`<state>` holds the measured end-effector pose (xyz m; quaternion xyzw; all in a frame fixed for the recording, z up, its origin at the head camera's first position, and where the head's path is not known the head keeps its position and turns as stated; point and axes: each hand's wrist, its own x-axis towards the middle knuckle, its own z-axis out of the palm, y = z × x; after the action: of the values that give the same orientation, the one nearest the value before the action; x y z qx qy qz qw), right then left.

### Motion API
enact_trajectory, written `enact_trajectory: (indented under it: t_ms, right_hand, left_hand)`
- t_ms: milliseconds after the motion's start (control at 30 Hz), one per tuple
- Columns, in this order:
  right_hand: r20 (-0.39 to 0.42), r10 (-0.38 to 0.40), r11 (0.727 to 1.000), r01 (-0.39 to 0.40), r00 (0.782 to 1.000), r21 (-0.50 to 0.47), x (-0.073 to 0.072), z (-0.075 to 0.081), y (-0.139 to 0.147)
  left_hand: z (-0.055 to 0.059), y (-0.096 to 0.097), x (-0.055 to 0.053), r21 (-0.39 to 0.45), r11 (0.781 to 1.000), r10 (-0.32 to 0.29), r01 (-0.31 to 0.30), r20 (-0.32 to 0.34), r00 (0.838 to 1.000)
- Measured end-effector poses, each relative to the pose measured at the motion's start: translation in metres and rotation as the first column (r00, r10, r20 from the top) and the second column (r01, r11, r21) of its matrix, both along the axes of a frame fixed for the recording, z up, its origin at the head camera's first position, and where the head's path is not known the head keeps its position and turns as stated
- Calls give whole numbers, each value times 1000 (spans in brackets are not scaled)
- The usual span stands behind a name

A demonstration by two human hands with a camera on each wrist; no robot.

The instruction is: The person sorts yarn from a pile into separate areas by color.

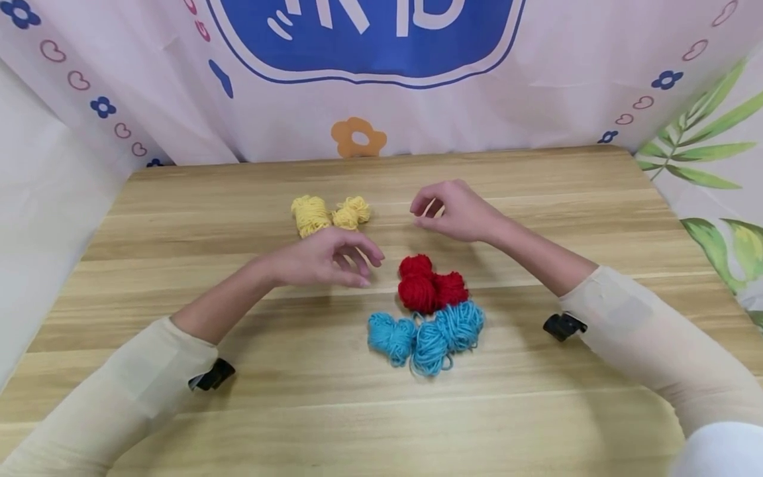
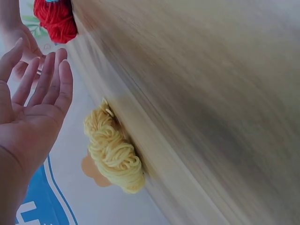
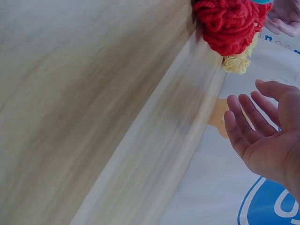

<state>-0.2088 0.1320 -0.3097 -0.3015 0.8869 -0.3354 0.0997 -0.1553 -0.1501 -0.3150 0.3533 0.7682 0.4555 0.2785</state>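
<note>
While hovering empty over the wooden surface (image 1: 334, 430), shown with fingers loosely bent, apart and clamped on nothing. Between yellow yarn (image 1: 311, 213) and red yarn (image 1: 418, 293) for the left hand (image 1: 324, 258), partly screening the yellow in the head view; beyond the red for the right hand (image 1: 457, 211). Grouped by colour, with yellow toward the far edge, red nearer the middle, and blue yarn (image 1: 434, 343) touching red on the near side. Judged to be a pause between grasps, probably while arranging yarn by colour. Likely called for next: choosing one bundle, lowering a hand to it and closing fingers round its middle without snagging loose strands.
</note>
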Motion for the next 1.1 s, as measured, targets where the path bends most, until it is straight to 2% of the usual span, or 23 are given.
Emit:
enact_trajectory:
  t_ms: [267, 533, 767, 1100]
  right_hand:
    - [-7, 4, 1000, -4, 1000, 9, 2, -3, 9]
    - [-24, 12, 1000, -12, 1000, -2, 2, -5, 16]
    - [2, 7, 1000, -7, 1000, -10, 5, -8, 19]
    - [-2, 13, 1000, -13, 1000, -15, 3, -10, 23]
  left_hand:
    - [1, 8, 3, -25, 999, -32, 32, -3, 999]
    - [-4, 11, 5, -56, 997, -55, 56, 22, 998]
    - [-6, 14, 7, -51, 995, -83, 86, 48, 995]
    - [-8, 16, 2, -66, 990, -120, 123, 41, 992]
